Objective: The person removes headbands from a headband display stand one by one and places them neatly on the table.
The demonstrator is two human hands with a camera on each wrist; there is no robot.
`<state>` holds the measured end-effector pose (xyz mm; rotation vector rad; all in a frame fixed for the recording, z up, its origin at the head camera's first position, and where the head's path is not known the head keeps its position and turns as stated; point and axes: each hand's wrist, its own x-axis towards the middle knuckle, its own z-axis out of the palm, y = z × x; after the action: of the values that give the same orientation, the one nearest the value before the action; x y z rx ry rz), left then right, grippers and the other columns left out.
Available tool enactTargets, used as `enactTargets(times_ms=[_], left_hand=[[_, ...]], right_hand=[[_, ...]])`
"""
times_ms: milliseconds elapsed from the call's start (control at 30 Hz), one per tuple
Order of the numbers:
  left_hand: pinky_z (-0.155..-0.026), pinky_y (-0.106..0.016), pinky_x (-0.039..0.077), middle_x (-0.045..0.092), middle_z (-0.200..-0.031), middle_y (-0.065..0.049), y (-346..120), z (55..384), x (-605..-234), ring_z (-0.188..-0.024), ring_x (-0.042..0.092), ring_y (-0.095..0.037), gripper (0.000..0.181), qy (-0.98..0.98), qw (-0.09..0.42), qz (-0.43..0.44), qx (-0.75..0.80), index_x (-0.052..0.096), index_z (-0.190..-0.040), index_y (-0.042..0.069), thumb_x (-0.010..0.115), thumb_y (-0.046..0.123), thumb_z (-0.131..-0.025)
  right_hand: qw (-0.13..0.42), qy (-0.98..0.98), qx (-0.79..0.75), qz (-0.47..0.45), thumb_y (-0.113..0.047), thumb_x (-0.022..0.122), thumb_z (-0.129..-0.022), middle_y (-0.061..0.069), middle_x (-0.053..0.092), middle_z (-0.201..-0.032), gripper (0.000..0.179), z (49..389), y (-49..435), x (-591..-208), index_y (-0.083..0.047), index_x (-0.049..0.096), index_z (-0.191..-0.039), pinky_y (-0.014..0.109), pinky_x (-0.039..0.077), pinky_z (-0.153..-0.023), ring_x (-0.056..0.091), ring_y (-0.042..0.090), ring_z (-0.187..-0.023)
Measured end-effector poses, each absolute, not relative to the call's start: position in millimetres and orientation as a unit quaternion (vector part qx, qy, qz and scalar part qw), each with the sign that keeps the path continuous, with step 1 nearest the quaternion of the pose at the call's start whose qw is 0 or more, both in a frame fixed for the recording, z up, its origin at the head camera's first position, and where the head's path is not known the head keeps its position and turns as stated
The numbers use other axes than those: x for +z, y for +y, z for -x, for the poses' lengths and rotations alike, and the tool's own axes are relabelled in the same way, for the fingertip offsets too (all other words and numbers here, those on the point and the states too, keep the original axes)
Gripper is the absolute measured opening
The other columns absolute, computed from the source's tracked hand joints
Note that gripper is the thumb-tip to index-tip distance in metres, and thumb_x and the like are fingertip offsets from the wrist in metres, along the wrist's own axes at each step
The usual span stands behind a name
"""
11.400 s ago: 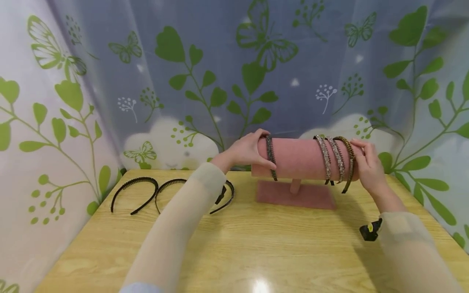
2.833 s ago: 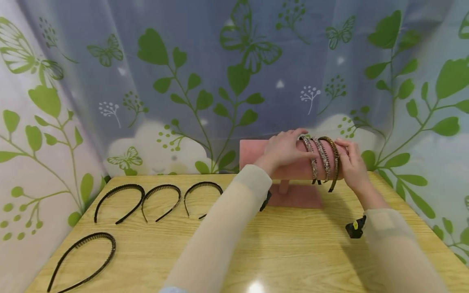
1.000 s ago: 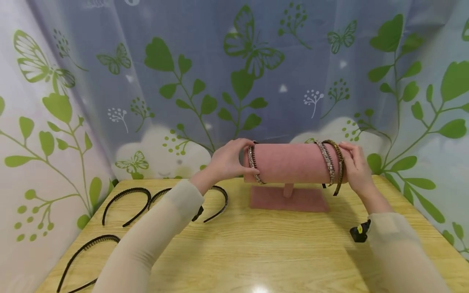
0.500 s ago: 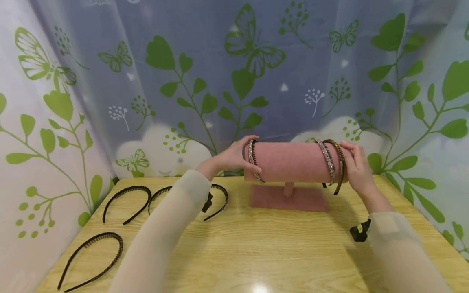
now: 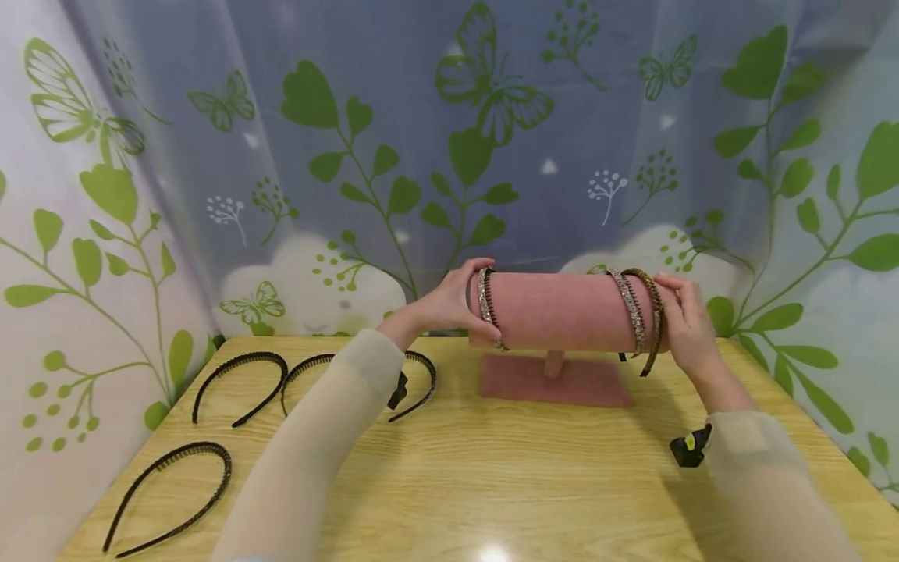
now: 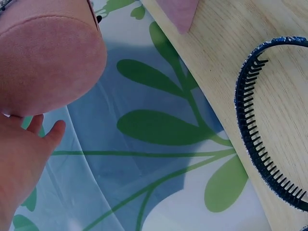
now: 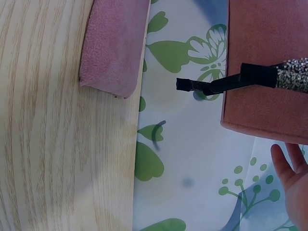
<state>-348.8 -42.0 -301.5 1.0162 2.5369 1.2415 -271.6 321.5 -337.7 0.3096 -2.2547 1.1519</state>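
Note:
A pink padded headband stand (image 5: 562, 312) lies crosswise on a post above its pink base (image 5: 555, 382). At its left end my left hand (image 5: 449, 304) holds a silver glittery headband (image 5: 485, 300), thumb in front and fingers behind. In the left wrist view, part of that hand (image 6: 21, 159) shows beside the roll's round end (image 6: 57, 62). My right hand (image 5: 691, 324) grips the roll's right end; its fingers (image 7: 284, 166) touch the end's edge in the right wrist view. Near it, another silver headband (image 5: 628, 308) and a gold-brown headband (image 5: 655, 320) sit on the roll.
Toothed dark headbands lie on the wooden table (image 5: 492, 468): one at back left (image 5: 242, 363), more partly behind my left forearm, and a headband (image 5: 168, 460) at front left. A leaf-and-butterfly curtain (image 5: 393, 117) hangs behind the table.
Since 2.8 seconds ago, my left hand has slid one silver headband leftward along the roll to its left end. Over the last second both hands stay nearly still. A headband now lies at front left.

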Motion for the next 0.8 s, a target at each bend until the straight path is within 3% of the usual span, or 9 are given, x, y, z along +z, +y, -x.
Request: enactTargets(times_ms=[167,433,800], left_hand=[[-0.102,-0.043,0.036,0.036,-0.142,-0.009,-43,349,-303,-0.126,0.038,-0.023,0.111,0.850,0.047,-0.336,0.402,0.021,-0.153,0.016,0.091,0.030,-0.067],[-0.105,-0.049,0.034,0.036,-0.144,-0.005,-54,346,-313,-0.132,0.035,-0.023,0.112,0.854,0.006,-0.324,0.408,0.027,-0.151,0.019,0.092,0.039,-0.063],[-0.109,-0.049,0.028,0.034,-0.147,-0.001,-67,342,-325,-0.136,0.031,-0.020,0.111,0.839,-0.010,-0.298,0.455,0.026,-0.151,0.024,0.093,0.035,-0.063]], right_hand=[[0.295,-0.842,0.436,-0.115,-0.024,0.030,-0.107,0.028,0.036,-0.141,0.043,271,320,-338,0.007,0.040,-0.136,0.039,0.019,-0.113,0.029,0.047,-0.133],[0.294,-0.845,0.432,-0.114,-0.024,0.030,-0.107,0.027,0.037,-0.142,0.043,270,319,-339,0.006,0.041,-0.137,0.037,0.018,-0.113,0.030,0.046,-0.133],[0.282,-0.850,0.433,-0.104,-0.026,0.029,-0.107,0.026,0.035,-0.143,0.045,270,320,-338,0.004,0.039,-0.138,0.036,0.017,-0.114,0.027,0.044,-0.136]])
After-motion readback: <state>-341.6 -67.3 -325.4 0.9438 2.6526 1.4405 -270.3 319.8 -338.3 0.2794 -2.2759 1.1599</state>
